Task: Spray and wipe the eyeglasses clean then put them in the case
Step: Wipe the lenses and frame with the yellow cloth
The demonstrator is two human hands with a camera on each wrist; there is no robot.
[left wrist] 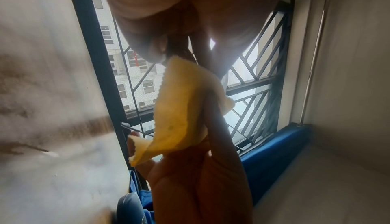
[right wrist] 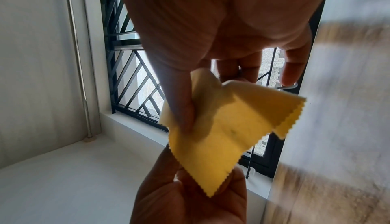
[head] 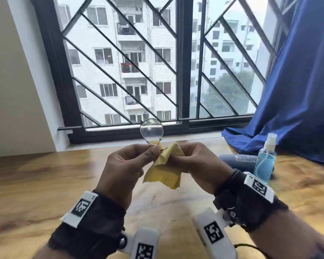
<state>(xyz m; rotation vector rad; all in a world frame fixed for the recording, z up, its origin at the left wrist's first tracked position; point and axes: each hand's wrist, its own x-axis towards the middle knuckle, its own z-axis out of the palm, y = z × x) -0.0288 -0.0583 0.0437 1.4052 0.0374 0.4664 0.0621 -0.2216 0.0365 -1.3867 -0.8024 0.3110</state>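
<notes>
A large barred window (head: 157,62) is filling the frame from ten to two o'clock, looking out on pale apartment blocks; a plain wall (head: 13,90) is standing at nine o'clock and a blue curtain (head: 292,90) is hanging at three o'clock, its hem pooling on the surface. A wooden table (head: 45,184) with pale marbled patches is running edge to edge across the lower half, meeting a white sill (head: 120,143) below the window. Bare tabletop is lying at seven to nine o'clock and at centre beneath the raised hands; the four o'clock side is holding objects. There, a dark blue case (head: 236,160) is lying flat, with a clear spray bottle (head: 265,161) of blue liquid standing upright just in front of it, near the curtain hem. At centre, above the table, the left hand (head: 125,169) is pinching the eyeglasses (head: 151,132) at the frame between thumb and fingertips, one lens standing up at twelve o'clock against the window base. The right hand (head: 196,165) is gripping a yellow cloth (head: 165,172), fingers curled round it and the part of the eyeglasses it covers; the cloth's pinked corner is hanging down between the hands. The second lens is hidden inside the cloth. Both wrists are wearing black bands with white marker blocks.
</notes>
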